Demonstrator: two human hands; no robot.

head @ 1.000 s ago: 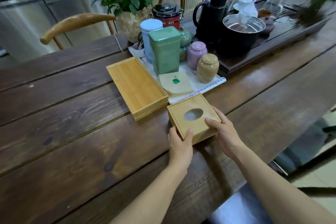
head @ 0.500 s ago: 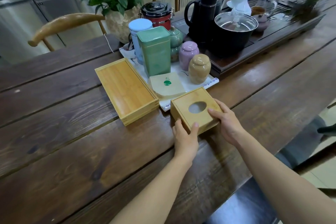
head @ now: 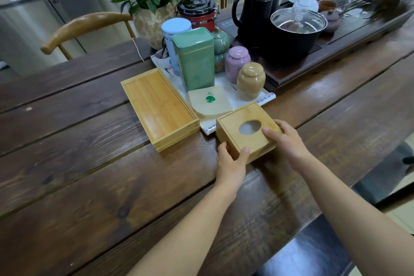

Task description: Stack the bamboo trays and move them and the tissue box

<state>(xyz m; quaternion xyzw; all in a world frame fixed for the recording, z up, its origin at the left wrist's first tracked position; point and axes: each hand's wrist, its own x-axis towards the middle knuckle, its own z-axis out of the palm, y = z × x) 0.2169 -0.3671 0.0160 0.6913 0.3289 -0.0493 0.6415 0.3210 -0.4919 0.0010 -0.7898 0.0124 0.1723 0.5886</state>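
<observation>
A square bamboo tissue box (head: 233, 125) with an oval hole in its lid rests on the dark wooden table, its far corner against a white cloth. My left hand (head: 230, 163) grips its near left corner, thumb on the lid. My right hand (head: 284, 141) holds its right side, fingers lying on the lid beside the hole. To the left, a little apart, lie the bamboo trays (head: 160, 107), stacked as one long rectangular pile with the open side up.
Behind the box a white cloth (head: 266, 97) carries a green tin (head: 195, 58), a blue tin, purple and tan jars and a paper packet (head: 209, 102). A dark tea tray with a kettle and pot (head: 295, 29) stands at the back right. A potted plant and chair lie beyond.
The tissue box has slid away from me toward the white cloth with both hands still on it. The trays have stayed in place.
</observation>
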